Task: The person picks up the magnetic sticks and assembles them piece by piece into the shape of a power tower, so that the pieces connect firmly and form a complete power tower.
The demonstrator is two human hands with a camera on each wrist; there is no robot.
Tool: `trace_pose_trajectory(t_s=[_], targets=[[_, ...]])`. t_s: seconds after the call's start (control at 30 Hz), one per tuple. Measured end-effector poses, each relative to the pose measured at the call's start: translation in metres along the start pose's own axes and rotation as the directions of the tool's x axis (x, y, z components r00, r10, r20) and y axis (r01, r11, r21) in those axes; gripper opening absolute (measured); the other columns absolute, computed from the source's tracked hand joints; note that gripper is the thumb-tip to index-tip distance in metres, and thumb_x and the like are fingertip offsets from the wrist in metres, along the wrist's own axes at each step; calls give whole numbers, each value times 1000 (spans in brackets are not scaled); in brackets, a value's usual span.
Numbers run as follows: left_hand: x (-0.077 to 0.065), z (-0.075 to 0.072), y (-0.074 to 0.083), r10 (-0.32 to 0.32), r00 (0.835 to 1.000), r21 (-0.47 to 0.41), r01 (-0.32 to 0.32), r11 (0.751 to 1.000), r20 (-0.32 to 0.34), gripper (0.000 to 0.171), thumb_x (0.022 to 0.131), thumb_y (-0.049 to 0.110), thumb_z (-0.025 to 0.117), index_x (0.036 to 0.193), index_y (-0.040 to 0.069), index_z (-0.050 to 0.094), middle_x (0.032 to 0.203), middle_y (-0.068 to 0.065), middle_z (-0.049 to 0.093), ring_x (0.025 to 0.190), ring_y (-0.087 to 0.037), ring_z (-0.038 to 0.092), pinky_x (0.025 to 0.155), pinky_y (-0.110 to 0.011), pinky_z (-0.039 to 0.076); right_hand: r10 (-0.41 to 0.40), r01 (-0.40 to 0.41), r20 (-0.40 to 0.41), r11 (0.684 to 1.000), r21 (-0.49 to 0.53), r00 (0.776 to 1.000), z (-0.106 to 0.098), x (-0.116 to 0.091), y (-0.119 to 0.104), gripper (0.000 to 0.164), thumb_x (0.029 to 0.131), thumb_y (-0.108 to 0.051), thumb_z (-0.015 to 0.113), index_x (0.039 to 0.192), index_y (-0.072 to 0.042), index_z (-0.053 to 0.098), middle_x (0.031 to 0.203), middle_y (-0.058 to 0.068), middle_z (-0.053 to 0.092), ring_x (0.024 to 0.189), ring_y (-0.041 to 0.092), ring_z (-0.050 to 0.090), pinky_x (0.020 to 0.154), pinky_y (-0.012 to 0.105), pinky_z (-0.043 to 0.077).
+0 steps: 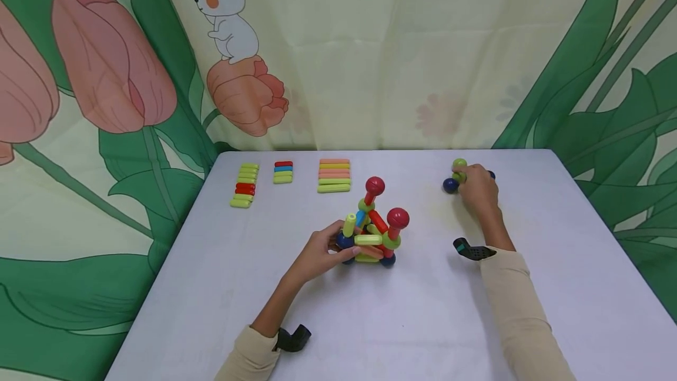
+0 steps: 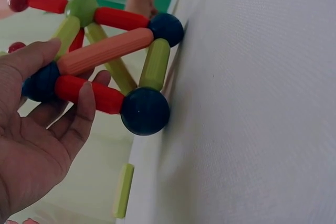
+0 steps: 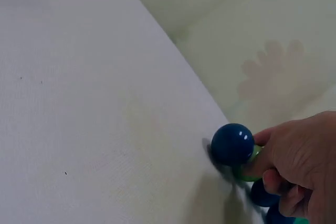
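Observation:
Near the middle of the table, my left hand point(image 1: 319, 256) holds a built frame of coloured sticks and balls by its left corner. Thumb and fingers grip around a dark blue ball point(image 2: 42, 83) there. Two red balls point(image 1: 398, 218) top the frame on red sticks, and a green stick point(image 1: 349, 225) stands up from the held corner. At the far right, my right hand point(image 1: 480, 191) pinches a green ball point(image 3: 255, 162) between thumb and forefinger, among loose balls. A dark blue ball point(image 3: 232, 144) sits beside the fingertips; other balls are partly hidden beneath the hand.
Along the table's back left lie three groups of sticks: a column of green and red ones point(image 1: 245, 186), a short red, blue and green stack point(image 1: 282, 172), and longer orange, yellow and green ones point(image 1: 334, 175). A printed curtain point(image 1: 402, 75) hangs behind the table.

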State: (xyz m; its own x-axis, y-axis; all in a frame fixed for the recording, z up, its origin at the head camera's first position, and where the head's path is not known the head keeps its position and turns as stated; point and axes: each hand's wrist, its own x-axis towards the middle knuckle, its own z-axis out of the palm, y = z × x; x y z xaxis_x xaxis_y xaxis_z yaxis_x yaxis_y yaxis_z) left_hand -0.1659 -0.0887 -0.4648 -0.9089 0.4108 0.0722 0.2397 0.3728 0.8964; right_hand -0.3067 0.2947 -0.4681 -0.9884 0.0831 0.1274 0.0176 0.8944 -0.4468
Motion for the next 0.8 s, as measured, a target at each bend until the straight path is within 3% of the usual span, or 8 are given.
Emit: trace_pose_trajectory(t_s=[0.3,0.57,0.7,0.8], targets=[[0,0,0,9,1000,-3,-9,1000,4,39,89,29,72,124,17,59,120,-4,67,96,-17,61,80,-21,53,-9,10,26,1000,-23,1000,8,3,6,34,89,-11,67,122,-5,62,120,31,53,109,48,54,78,60,46],[-2,-3,-2,19,999,0,-19,1000,48,43,91,32,69,129,16,56,122,-4,66,98,-16,63,83,-23,55,-26,31,-49,993,114,998,12,-2,7,45,91,-12,66,130,8,53,119,33,50,106,44,50,88,58,42],[-4,-8,-3,31,988,-60,-22,998,150,45,95,31,64,135,13,53,126,-6,63,107,-18,63,91,-26,54,25,7,-121,968,250,992,9,-8,2,47,93,-19,66,129,7,51,118,28,52,97,30,52,81,38,47],[-4,-10,-4,67,968,-137,-35,990,241,47,97,27,62,139,10,49,131,-9,59,115,-22,61,95,-28,53,86,-20,-144,914,406,986,0,-17,-7,50,94,-27,64,131,2,48,117,19,53,84,10,60,68,17,48]])
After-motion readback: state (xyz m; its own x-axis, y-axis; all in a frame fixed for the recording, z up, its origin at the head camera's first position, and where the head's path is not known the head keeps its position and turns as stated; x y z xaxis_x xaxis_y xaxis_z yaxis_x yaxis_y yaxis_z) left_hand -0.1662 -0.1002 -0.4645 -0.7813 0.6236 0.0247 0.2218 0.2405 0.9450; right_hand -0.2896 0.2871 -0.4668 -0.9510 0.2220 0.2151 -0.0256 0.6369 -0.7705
